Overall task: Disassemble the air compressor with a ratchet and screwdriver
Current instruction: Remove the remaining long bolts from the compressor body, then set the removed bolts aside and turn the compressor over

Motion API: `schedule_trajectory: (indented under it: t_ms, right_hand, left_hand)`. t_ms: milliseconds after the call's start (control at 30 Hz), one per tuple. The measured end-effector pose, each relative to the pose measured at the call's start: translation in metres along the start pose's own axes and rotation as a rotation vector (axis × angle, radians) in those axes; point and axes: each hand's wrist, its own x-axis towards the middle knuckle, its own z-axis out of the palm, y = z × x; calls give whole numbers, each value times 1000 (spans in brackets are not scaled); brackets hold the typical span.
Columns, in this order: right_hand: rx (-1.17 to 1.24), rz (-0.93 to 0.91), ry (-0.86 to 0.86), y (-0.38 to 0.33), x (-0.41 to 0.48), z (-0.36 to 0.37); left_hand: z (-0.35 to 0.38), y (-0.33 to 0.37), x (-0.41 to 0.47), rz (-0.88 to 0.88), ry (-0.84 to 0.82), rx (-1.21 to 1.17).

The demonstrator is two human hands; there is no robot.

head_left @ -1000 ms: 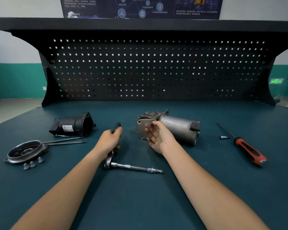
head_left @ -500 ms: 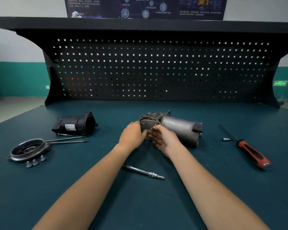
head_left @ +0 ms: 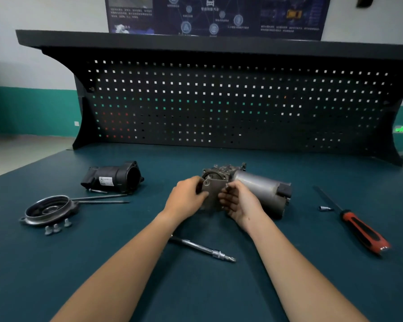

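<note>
Blue-green surface fills the frame. Near the middle, my left hand and right hand both hold the gray plate at the front of the air compressor. Below them lies the ratchet, the screwdriver at right.

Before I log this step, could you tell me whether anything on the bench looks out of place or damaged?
Nothing looks damaged or spilled. Only the grey plate, held by the left hand and right hand, sits tilted off the compressor, exposing a round opening.
</note>
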Motion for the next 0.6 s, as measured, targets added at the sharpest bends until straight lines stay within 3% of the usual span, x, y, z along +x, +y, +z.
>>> schedule_trajectory:
  t_ms: [100, 233, 333, 533, 600]
  right_hand:
    - [17, -45, 50, -3, -2, 5]
    - [22, -90, -46, -2, -8, 13]
    - [-152, -93, -116, 5, -12, 20]
    - [-192, -89, -169, 11, -18, 27]
    - [-202, -89, -177, 11, -20, 28]
  left_hand:
    - [-40, -1, -8, 13, 128, 31]
    - [-109, -14, -48, 155, 361, 52]
    - [-150, -39, -98, 231, 393, 244]
    - [-206, -112, -169, 119, 475, 610]
    - [-222, -139, -182, 56, 425, 704]
